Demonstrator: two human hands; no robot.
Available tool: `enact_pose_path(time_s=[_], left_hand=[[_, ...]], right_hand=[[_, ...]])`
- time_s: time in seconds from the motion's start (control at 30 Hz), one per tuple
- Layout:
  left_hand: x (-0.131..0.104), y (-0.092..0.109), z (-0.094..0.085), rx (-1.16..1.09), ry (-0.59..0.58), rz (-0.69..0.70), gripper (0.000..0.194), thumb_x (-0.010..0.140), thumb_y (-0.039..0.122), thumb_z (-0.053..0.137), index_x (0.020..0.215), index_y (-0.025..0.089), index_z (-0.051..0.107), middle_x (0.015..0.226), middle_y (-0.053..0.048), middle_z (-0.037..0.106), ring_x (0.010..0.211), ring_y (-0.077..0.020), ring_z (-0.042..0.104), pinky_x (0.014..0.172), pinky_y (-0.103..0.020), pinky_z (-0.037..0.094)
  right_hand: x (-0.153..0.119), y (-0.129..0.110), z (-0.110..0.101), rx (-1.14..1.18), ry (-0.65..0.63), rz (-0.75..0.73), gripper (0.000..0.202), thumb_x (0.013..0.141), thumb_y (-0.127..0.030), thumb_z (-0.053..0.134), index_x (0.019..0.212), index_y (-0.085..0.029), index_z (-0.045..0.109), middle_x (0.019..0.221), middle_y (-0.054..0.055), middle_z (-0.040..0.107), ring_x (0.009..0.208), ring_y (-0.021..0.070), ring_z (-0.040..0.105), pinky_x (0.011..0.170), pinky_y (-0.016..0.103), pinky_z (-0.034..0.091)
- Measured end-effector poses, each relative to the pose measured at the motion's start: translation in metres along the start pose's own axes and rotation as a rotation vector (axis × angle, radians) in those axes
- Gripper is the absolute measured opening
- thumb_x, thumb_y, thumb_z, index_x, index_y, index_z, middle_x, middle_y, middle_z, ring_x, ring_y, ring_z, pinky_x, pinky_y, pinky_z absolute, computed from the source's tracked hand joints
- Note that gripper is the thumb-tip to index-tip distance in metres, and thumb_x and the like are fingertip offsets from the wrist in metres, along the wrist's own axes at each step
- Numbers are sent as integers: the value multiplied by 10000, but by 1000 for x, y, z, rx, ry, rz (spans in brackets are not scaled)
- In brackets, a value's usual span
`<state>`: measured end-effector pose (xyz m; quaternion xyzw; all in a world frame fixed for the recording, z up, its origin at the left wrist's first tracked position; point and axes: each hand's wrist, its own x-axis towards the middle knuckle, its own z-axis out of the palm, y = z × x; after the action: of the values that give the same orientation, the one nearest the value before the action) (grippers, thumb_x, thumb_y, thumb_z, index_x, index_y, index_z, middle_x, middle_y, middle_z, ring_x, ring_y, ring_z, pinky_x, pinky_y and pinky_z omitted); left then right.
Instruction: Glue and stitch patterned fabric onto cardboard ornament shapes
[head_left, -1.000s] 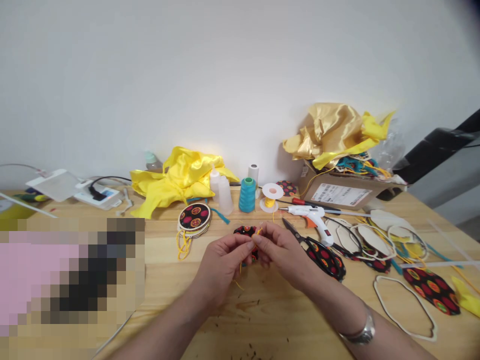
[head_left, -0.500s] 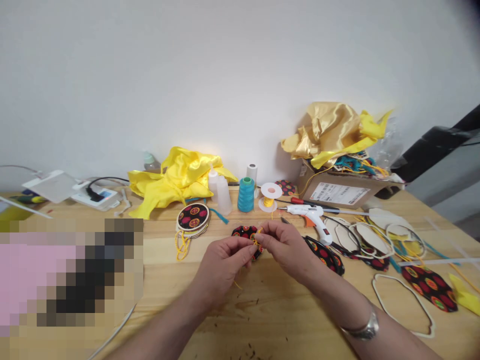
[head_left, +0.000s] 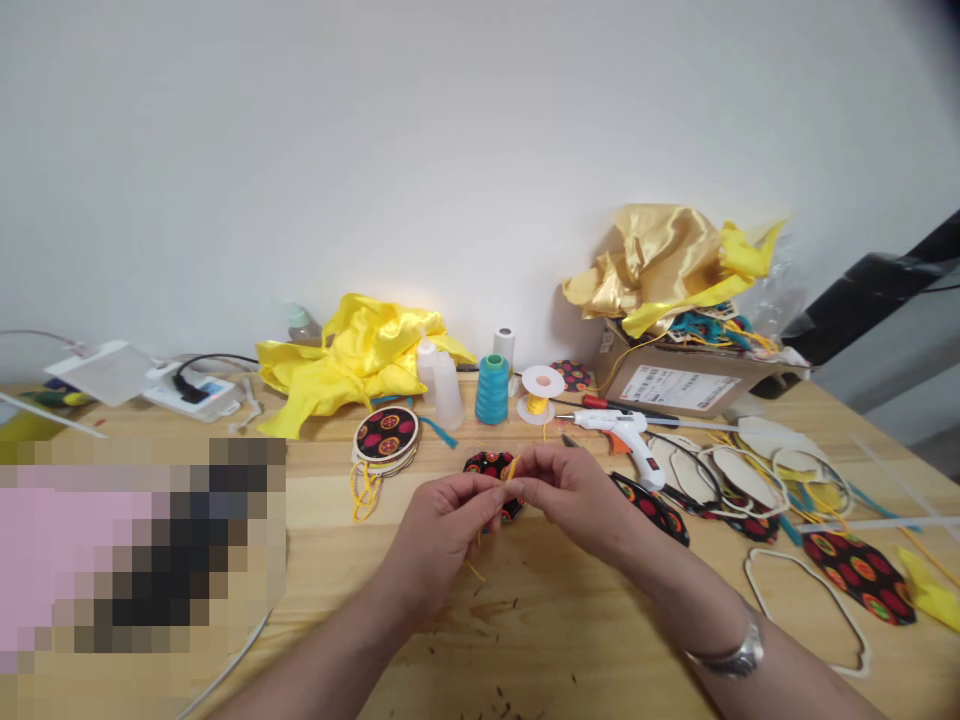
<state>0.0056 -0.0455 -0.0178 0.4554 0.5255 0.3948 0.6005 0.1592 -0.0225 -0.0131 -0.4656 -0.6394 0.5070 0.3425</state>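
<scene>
My left hand (head_left: 454, 525) and my right hand (head_left: 566, 490) meet fingertip to fingertip at the middle of the table, both pinching a yellow cord (head_left: 512, 468). One end of the cord rises above the fingers, and another hangs below my left hand. Partly hidden behind the fingertips is a black fabric piece with red and orange rounds (head_left: 487, 463). Just beyond, a white spool of yellow cord (head_left: 538, 404) stands upright, a strand running down from it toward my right hand. Exactly how the cord is looped between the fingers is hidden.
A white glue gun (head_left: 630, 430) lies right of my hands, near wooden frames (head_left: 806, 610) and patterned fabric (head_left: 859, 575). Behind stand a teal thread cone (head_left: 492, 390), glue bottles (head_left: 448, 392) and a cardboard box (head_left: 667, 385). Yellow satin (head_left: 352, 360) and a round fabric-covered piece (head_left: 387, 435) lie left.
My fingertips have drawn closer together around the cord, and my right fingers have shifted slightly down. The tabletop things have not moved.
</scene>
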Motion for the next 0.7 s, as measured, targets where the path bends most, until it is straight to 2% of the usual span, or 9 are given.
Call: enact_pose_path(time_s=[0.33,0.43,0.5,0.57,0.7], left_hand=[[-3,2,1,33,-18,2,235,723,359,644,641,143,688,484,31,524,387,-42,313,388,-193,189],[-3,5,1,66,-5,43,208,735,343,632,699,156,717,508,19,561,429,-66,386,425,-190,279],[-1,7,0,66,24,79,162,713,311,653,718,168,731,618,-12,633,551,-110,513,520,-203,384],[0,7,-1,57,71,124,118,679,280,678,675,175,731,814,-51,677,746,-168,591,656,-236,448],[1,4,-1,118,147,237,87,664,242,685,598,191,713,1091,-82,608,1055,-237,537,847,-291,441]], right_hand=[[1,-1,-3,-62,9,-46,130,719,-154,563,592,-144,587,544,-41,523,533,85,438,523,212,336],[1,-2,-5,-137,18,-72,156,747,-157,539,593,-155,565,544,-43,507,539,90,432,530,217,326],[1,-2,-6,-212,53,-93,172,756,-159,533,585,-162,544,543,-45,495,543,95,429,530,220,318],[1,-2,-7,-286,89,-101,180,761,-157,526,582,-167,531,545,-43,496,546,99,432,531,223,315],[1,2,-6,-426,184,-98,156,774,-155,502,629,-174,555,584,-23,535,570,118,449,545,237,315]])
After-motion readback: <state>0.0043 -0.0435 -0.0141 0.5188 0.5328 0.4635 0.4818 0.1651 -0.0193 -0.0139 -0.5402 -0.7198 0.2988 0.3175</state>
